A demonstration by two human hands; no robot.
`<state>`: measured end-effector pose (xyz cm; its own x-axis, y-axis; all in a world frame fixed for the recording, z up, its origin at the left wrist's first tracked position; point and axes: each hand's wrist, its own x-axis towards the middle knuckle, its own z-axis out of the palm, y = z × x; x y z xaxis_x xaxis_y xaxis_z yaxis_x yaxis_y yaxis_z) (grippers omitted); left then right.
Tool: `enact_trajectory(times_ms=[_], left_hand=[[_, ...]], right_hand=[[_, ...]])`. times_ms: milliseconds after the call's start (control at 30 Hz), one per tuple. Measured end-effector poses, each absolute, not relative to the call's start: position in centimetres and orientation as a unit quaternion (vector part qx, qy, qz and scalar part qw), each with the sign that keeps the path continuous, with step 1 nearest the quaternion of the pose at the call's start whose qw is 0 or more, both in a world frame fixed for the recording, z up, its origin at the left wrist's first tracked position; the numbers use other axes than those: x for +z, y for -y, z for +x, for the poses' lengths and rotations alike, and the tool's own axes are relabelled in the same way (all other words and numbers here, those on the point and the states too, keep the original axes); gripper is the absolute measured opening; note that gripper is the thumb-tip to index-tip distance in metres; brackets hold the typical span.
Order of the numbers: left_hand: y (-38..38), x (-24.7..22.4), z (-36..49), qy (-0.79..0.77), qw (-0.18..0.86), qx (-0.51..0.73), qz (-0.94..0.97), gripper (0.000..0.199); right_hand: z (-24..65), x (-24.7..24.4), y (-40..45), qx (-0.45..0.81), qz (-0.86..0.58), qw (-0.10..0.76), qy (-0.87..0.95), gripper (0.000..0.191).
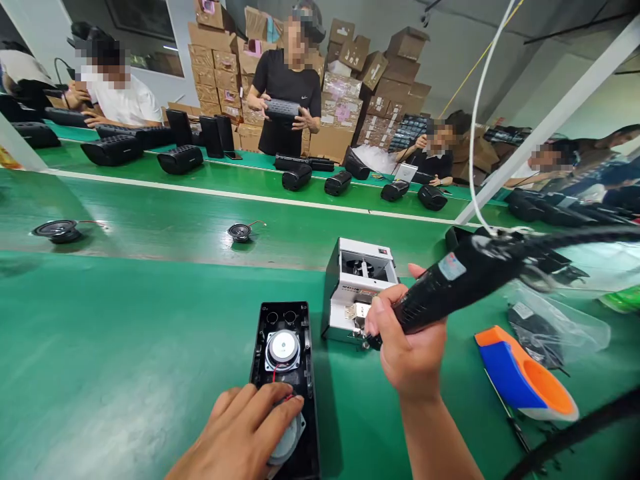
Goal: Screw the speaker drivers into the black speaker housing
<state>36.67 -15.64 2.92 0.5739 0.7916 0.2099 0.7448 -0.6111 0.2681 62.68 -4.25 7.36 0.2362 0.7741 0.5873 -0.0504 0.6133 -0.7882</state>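
With the left hand (245,430) pressing flat, fingers spread, on the lower driver in the black speaker housing (287,380) on the green desk (125,347), the right hand (407,347), fingers clamped on the electric screwdriver (460,283), dips its tip at the white screw feeder (357,290) just right of the housing, seemingly picking up a screw to be carried leftward into a housing hole.

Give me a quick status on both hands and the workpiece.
Left hand pressing a speaker driver into the black speaker housing. Right hand gripping electric screwdriver, tip at screw feeder box. Nothing blocking.
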Motion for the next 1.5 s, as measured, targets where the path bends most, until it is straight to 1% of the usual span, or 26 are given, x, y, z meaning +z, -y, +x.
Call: enact_trajectory(times_ms=[67, 133, 200, 300, 367, 500, 600, 667, 800, 967, 1133, 1400, 1500], left_hand=[[15.5, 3.8, 37.5, -0.444, 0.104, 0.163, 0.875, 0.075], [15.4, 4.6, 38.5, -0.476, 0.140, 0.174, 0.851, 0.061], [15.5, 4.9, 39.4, -0.517, 0.159, 0.193, 0.819, 0.056], [15.9, 4.7, 39.9, -0.537, 0.153, 0.218, 0.800, 0.060], [16.2, 4.2, 39.3, -0.524, 0.141, 0.221, 0.810, 0.066], [16.4, 3.2, 37.8, -0.497, 0.114, 0.200, 0.837, 0.078], [16.4, 3.0, 38.0, -0.503, 0.099, 0.183, 0.839, 0.072], [16.4, 3.2, 38.7, -0.532, 0.097, 0.175, 0.823, 0.067], [16.4, 3.8, 39.7, -0.587, 0.106, 0.164, 0.786, 0.066], [15.7, 3.9, 39.6, -0.577, 0.142, 0.133, 0.793, 0.062], [15.6, 4.3, 40.2, -0.608, 0.150, 0.122, 0.770, 0.044], [15.8, 4.5, 40.8, -0.624, 0.123, 0.130, 0.760, 0.054], [16.0, 4.3, 40.0, -0.593, 0.116, 0.128, 0.786, 0.065]], right_hand=[[62.4, 7.8, 5.2, 0.321, -0.348, 0.701, 0.534, 0.057], [62.2, 8.4, 6.3, 0.332, -0.341, 0.709, 0.520, 0.058], [61.9, 9.2, 7.5, 0.328, -0.319, 0.734, 0.503, 0.059], [61.5, 10.5, 9.0, 0.328, -0.300, 0.755, 0.482, 0.058], [61.3, 11.2, 9.8, 0.342, -0.287, 0.757, 0.477, 0.053], [61.5, 11.5, 10.6, 0.369, -0.257, 0.738, 0.503, 0.051], [61.6, 11.3, 10.7, 0.397, -0.259, 0.716, 0.513, 0.051], [61.4, 11.0, 10.7, 0.403, -0.269, 0.721, 0.495, 0.051], [60.9, 10.5, 10.7, 0.422, -0.275, 0.719, 0.478, 0.050], [60.3, 10.0, 11.0, 0.444, -0.260, 0.708, 0.484, 0.048], [59.9, 10.0, 11.2, 0.445, -0.263, 0.714, 0.473, 0.049], [60.2, 9.7, 11.1, 0.448, -0.264, 0.707, 0.479, 0.051], [60.1, 9.8, 11.2, 0.448, -0.254, 0.711, 0.478, 0.049]])
